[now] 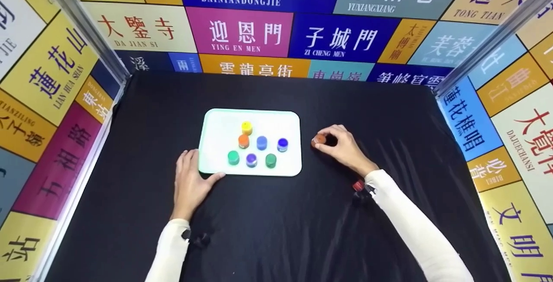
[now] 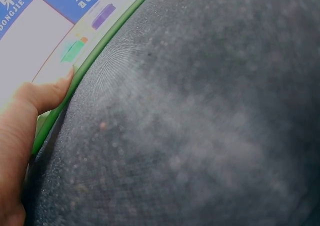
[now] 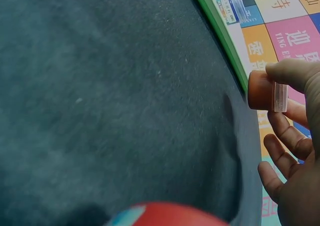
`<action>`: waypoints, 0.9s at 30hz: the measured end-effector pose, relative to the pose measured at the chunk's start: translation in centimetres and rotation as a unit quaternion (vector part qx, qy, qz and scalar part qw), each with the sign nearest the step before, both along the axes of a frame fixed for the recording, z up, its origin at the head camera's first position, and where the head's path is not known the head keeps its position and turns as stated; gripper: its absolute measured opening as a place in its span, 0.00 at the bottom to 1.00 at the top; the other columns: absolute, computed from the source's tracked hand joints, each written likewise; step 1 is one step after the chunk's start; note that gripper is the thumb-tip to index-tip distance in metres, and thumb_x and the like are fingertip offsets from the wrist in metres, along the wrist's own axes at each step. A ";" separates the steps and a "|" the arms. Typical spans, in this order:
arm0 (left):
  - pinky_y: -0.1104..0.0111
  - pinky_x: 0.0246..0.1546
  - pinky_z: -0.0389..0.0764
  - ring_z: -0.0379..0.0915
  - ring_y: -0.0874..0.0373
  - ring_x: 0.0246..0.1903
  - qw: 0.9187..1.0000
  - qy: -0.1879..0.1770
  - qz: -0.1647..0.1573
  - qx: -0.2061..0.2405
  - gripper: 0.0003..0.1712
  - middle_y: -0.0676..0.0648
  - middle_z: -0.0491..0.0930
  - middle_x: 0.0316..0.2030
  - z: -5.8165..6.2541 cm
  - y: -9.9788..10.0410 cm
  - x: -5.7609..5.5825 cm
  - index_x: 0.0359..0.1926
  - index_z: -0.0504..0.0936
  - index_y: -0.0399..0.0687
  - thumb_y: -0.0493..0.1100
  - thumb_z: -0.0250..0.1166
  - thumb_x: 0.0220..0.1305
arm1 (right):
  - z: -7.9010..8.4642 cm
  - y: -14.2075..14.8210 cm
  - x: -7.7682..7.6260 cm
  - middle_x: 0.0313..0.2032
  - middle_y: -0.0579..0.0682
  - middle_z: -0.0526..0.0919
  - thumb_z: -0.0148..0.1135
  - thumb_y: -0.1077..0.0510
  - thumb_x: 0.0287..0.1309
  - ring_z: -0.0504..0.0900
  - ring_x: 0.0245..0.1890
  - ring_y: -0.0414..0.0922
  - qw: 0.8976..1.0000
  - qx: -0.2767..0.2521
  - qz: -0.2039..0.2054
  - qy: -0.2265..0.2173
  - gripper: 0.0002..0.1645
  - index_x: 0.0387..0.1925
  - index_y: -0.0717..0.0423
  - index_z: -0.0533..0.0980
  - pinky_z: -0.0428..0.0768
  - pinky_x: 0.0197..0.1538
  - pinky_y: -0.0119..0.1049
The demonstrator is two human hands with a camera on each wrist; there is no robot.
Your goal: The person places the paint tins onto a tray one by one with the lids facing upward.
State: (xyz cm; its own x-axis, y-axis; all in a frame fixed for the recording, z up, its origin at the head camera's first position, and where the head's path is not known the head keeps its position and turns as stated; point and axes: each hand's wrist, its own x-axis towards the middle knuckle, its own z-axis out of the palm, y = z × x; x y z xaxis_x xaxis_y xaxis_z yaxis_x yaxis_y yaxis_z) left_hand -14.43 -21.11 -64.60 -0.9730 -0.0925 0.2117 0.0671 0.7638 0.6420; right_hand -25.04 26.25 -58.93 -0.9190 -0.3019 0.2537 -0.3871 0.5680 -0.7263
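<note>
A white tray point(image 1: 216, 126) with a pale green rim lies on the black cloth. On it stand several small paint pots: yellow point(image 1: 246, 127), orange point(image 1: 243, 141), light blue point(image 1: 262, 143), dark blue point(image 1: 282, 144), light green point(image 1: 233, 157), purple point(image 1: 251, 160) and dark green point(image 1: 271, 160). My left hand point(image 1: 192, 182) rests at the tray's near left corner, thumb along the front rim and fingers beside the left edge. Right of the tray, my right hand point(image 1: 343, 146) pinches a brown paint pot point(image 3: 261, 90) between thumb and fingers; its clear end shows in the right wrist view.
Black cloth point(image 1: 276, 221) covers the table, with wrinkles toward the front right. Panels printed with large characters point(image 1: 242, 31) stand behind and at both sides. Metal posts point(image 1: 93, 27) mark the back corners. A red-and-black device point(image 1: 358, 186) sits at my right wrist.
</note>
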 end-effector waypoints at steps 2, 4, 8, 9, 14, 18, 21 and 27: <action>0.38 0.80 0.58 0.50 0.36 0.83 1.000 -0.001 0.000 0.000 0.63 0.35 0.67 0.78 0.0 0.0 0.0 0.81 0.67 0.36 0.65 0.84 0.57 | 0.0 -0.3 -0.2 0.45 0.48 0.90 0.86 0.56 0.58 0.79 0.53 0.50 1.000 -0.003 0.003 -0.002 0.19 0.49 0.54 0.90 0.73 0.61 0.41; 0.39 0.80 0.58 0.50 0.36 0.83 1.000 -0.001 0.001 0.000 0.63 0.35 0.67 0.78 0.1 0.0 -0.1 0.81 0.67 0.36 0.66 0.84 0.57 | 0.0 -0.7 -0.4 0.45 0.48 0.89 0.86 0.56 0.58 0.79 0.53 0.51 1.000 -0.004 0.005 -0.003 0.19 0.49 0.54 0.90 0.72 0.61 0.42; 0.40 0.81 0.58 0.50 0.36 0.83 1.000 0.000 0.000 0.000 0.63 0.35 0.67 0.78 0.1 0.0 -0.2 0.81 0.67 0.36 0.65 0.84 0.57 | -0.1 -1.5 -0.9 0.44 0.49 0.89 0.85 0.55 0.59 0.79 0.53 0.53 1.000 -0.004 0.012 -0.005 0.18 0.49 0.54 0.90 0.72 0.62 0.42; 0.40 0.81 0.57 0.50 0.36 0.83 1.000 0.001 0.000 0.001 0.63 0.35 0.67 0.78 0.2 0.0 -0.2 0.81 0.67 0.36 0.65 0.84 0.57 | -0.1 -1.7 -1.1 0.45 0.49 0.89 0.85 0.55 0.59 0.79 0.54 0.53 1.000 -0.003 0.013 -0.006 0.19 0.50 0.55 0.90 0.73 0.62 0.42; 0.40 0.82 0.56 0.50 0.35 0.83 1.000 0.002 -0.003 0.004 0.62 0.35 0.67 0.78 0.1 0.1 -0.1 0.81 0.68 0.36 0.65 0.84 0.57 | -0.2 -2.6 -1.5 0.46 0.50 0.89 0.85 0.55 0.60 0.79 0.54 0.51 1.000 0.004 0.022 -0.008 0.20 0.51 0.56 0.89 0.74 0.63 0.43; 0.40 0.82 0.56 0.49 0.35 0.83 1.000 -0.001 -0.005 0.002 0.62 0.35 0.67 0.77 -0.1 0.1 0.1 0.81 0.68 0.37 0.66 0.84 0.58 | -0.2 -3.3 -1.8 0.47 0.50 0.88 0.84 0.54 0.61 0.78 0.54 0.52 0.999 0.009 0.033 -0.007 0.19 0.51 0.55 0.89 0.74 0.62 0.46; 0.40 0.82 0.56 0.49 0.35 0.83 1.000 -0.001 -0.005 0.001 0.62 0.35 0.67 0.77 -0.1 0.0 0.1 0.81 0.68 0.37 0.66 0.84 0.58 | -0.1 -3.9 -2.1 0.46 0.50 0.88 0.83 0.55 0.62 0.78 0.53 0.52 0.999 0.015 0.040 -0.004 0.17 0.50 0.55 0.89 0.75 0.61 0.46; 0.40 0.82 0.56 0.49 0.36 0.83 1.000 0.001 -0.004 0.005 0.62 0.35 0.67 0.77 0.0 0.1 0.0 0.81 0.68 0.37 0.65 0.84 0.58 | 0.2 -5.1 -2.9 0.47 0.50 0.88 0.83 0.54 0.62 0.77 0.53 0.52 0.998 0.023 0.054 -0.005 0.19 0.52 0.56 0.89 0.75 0.61 0.46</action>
State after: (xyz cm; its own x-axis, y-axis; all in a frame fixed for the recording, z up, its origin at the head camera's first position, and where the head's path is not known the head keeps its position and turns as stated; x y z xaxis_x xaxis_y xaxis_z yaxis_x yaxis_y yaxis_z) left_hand -14.43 -21.05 -64.57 -0.9731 -0.0868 0.2132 0.0747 0.7571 0.6490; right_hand -27.96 21.14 -58.71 -0.8825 -0.4113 0.2281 -0.4413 0.5564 -0.7041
